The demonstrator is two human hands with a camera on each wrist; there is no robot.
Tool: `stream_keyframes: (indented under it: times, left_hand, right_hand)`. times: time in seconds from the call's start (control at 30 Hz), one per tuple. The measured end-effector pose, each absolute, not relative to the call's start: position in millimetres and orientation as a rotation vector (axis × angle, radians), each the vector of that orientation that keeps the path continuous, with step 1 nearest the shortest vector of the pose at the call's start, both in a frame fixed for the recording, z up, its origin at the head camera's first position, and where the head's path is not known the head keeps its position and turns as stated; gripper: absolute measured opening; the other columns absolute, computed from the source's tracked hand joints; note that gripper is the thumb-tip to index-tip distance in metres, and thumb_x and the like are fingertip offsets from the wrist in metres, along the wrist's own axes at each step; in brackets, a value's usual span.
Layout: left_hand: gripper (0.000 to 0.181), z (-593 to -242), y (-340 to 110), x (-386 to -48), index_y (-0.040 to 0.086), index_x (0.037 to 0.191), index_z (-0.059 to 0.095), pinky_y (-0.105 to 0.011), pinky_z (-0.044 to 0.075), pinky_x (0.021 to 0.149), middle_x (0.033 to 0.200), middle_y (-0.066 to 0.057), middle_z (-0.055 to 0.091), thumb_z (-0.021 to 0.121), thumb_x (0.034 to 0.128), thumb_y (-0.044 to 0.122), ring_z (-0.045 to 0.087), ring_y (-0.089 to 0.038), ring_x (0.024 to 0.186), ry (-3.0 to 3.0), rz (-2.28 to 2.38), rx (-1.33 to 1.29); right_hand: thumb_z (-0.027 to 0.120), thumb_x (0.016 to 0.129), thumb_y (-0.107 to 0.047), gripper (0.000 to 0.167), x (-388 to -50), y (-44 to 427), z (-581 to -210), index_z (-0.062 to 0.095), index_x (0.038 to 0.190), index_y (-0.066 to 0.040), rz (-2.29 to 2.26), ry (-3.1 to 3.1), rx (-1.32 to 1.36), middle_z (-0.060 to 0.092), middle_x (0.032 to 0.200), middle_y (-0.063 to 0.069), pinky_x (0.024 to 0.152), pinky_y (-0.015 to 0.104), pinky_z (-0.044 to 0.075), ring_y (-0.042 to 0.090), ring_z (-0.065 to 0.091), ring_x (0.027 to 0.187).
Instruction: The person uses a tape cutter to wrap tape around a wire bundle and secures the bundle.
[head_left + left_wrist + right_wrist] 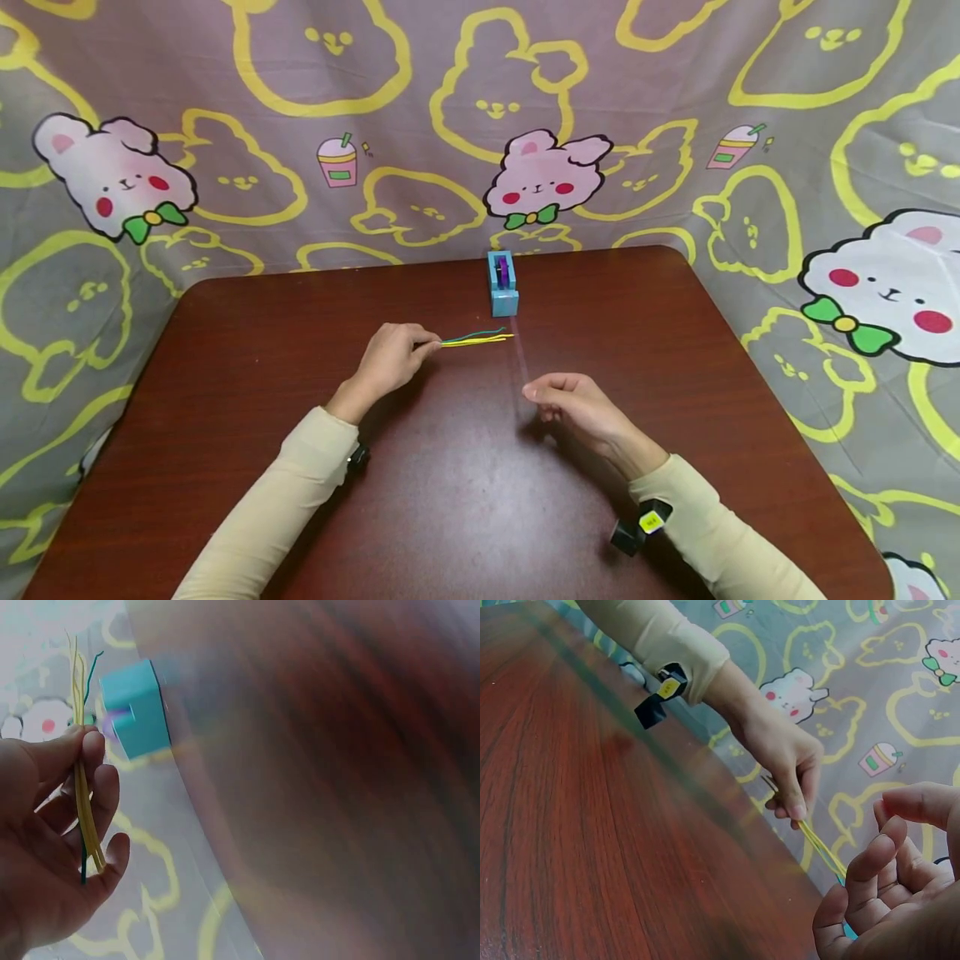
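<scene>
My left hand (390, 358) pinches a small bundle of thin yellow and green wire-like strands (476, 340) between thumb and fingertips. In the left wrist view the strands (85, 802) run across the palm, with their loose ends standing past the fingertips. A light blue tape dispenser (505, 302) with a purple hub stands near the table's far edge. From its front a clear strip of tape (520, 354) stretches to my right hand (577, 408), whose thumb and forefinger pinch its end. The strands' tips lie close to the strip; whether they touch cannot be told.
The brown wooden table (450, 483) spreads under both hands. A patterned cloth (420, 67) with cartoon bunnies hangs behind it and at its sides. Each wrist wears a small black device (651, 521).
</scene>
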State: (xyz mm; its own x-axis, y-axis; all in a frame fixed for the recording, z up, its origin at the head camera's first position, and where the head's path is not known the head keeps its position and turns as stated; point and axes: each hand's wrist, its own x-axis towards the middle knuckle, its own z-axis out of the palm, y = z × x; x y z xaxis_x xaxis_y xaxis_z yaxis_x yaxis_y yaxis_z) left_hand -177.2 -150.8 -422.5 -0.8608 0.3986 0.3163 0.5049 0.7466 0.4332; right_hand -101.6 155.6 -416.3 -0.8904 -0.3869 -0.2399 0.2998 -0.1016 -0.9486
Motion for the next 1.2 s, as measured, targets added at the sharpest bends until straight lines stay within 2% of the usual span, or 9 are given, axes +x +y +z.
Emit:
stream_keyframes:
  times: [0.23, 0.4, 0.53, 0.77, 1.0, 1.2]
  left_hand:
    - [0.011, -422, -119, -166, 0.011, 0.098, 0.081, -0.037, 0.054, 0.073, 0.092, 0.002, 0.074, 0.072, 0.0946, 0.016, 0.069, -0.016, 0.082, -2.793, -0.85, -0.772]
    - [0.012, -422, -99, -158, 0.012, 0.1, 0.081, -0.034, 0.053, 0.068, 0.092, 0.004, 0.074, 0.071, 0.0955, 0.018, 0.066, -0.012, 0.08, -2.822, -0.959, -0.791]
    - [0.012, -421, -86, -153, 0.013, 0.099, 0.081, -0.034, 0.053, 0.071, 0.092, 0.005, 0.074, 0.071, 0.0953, 0.02, 0.066, -0.011, 0.082, -2.823, -0.991, -0.816]
    - [0.011, -422, -73, -144, 0.014, 0.099, 0.081, -0.03, 0.05, 0.067, 0.091, 0.006, 0.074, 0.072, 0.0949, 0.02, 0.06, -0.007, 0.074, -2.836, -1.073, -0.798]
    - [0.011, -419, -69, -134, 0.014, 0.098, 0.08, -0.028, 0.047, 0.064, 0.088, 0.008, 0.072, 0.072, 0.0951, 0.02, 0.057, -0.006, 0.069, -2.842, -1.136, -0.804]
    - [0.012, -415, -68, -130, 0.013, 0.099, 0.08, -0.027, 0.047, 0.064, 0.086, 0.007, 0.072, 0.071, 0.0954, 0.02, 0.057, -0.005, 0.069, -2.849, -1.165, -0.808]
  right_hand:
    - [0.066, 0.095, -0.004, 0.009, -101, 156, -416, 0.074, 0.096, -0.001, -2.045, 1.733, -0.088, 0.063, 0.075, 0.0, 0.061, 0.022, 0.044, 0.011, 0.053, 0.063]
    - [0.066, 0.095, -0.005, 0.009, -101, 156, -417, 0.074, 0.096, 0.0, -2.047, 1.731, -0.083, 0.063, 0.075, 0.001, 0.061, 0.023, 0.044, 0.011, 0.052, 0.064]
    - [0.066, 0.096, -0.007, 0.011, -100, 156, -419, 0.074, 0.097, 0.001, -2.044, 1.731, -0.093, 0.061, 0.074, -0.001, 0.062, 0.023, 0.044, 0.012, 0.052, 0.065]
    - [0.065, 0.097, -0.007, 0.012, -99, 155, -424, 0.075, 0.098, -0.001, -2.054, 1.697, -0.093, 0.061, 0.075, -0.001, 0.065, 0.024, 0.044, 0.011, 0.052, 0.066]
    - [0.065, 0.098, -0.008, 0.015, -98, 151, -428, 0.077, 0.091, -0.011, -2.059, 1.642, -0.071, 0.058, 0.074, 0.0, 0.067, 0.026, 0.043, 0.012, 0.05, 0.065]
    - [0.063, 0.099, -0.006, 0.016, -97, 149, -429, 0.076, 0.09, -0.009, -2.077, 1.582, -0.034, 0.057, 0.073, -0.001, 0.068, 0.026, 0.044, 0.012, 0.049, 0.065]
